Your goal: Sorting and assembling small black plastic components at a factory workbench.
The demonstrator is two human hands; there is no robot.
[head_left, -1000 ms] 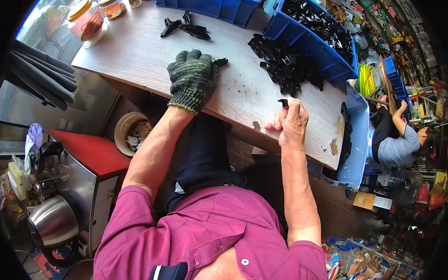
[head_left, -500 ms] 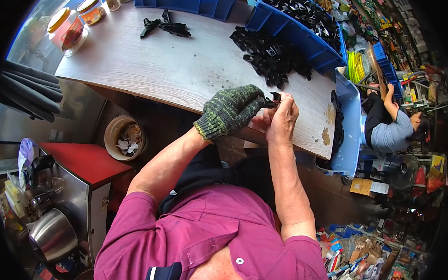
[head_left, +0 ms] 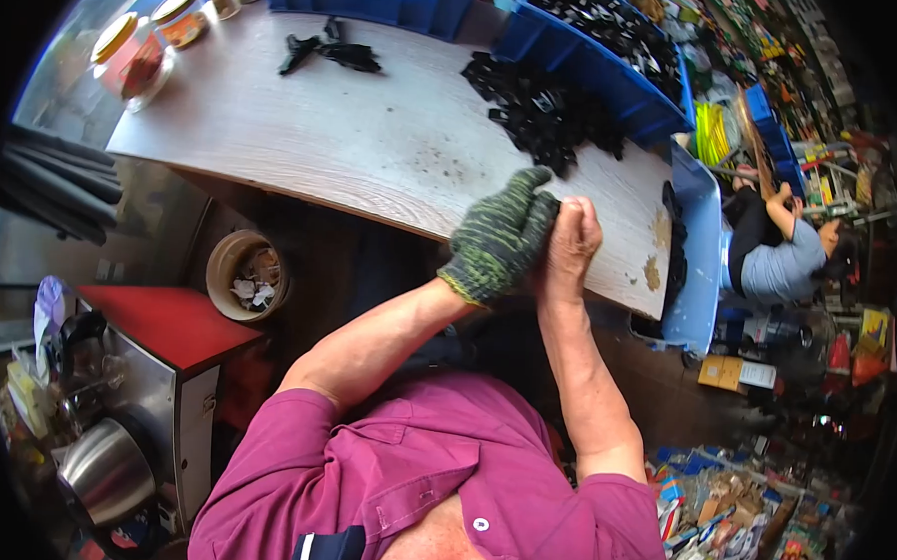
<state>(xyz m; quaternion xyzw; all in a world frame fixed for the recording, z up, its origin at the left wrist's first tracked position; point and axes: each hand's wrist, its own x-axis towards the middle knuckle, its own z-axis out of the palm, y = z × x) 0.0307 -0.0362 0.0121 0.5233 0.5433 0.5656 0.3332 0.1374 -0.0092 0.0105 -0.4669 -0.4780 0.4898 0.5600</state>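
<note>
My left hand, in a green and black knitted glove, presses against my bare right hand over the table's front edge. Both are closed, with the gloved fingers bent against the right hand and the right thumb pointing up. A small black plastic part showed between them a moment ago; the fingers now hide it. Just beyond my hands lies a heap of black plastic parts on the pale wood-grain table. A few more black parts lie apart from it, farther left.
Blue bins of black parts line the back, and a light blue tub stands at the right end. Jars sit at the far left. A waste bucket is below. Another person sits at the far right.
My left hand has moved right and turned more upright, closing against the right hand. The black part that showed between the fingertips is now covered.
</note>
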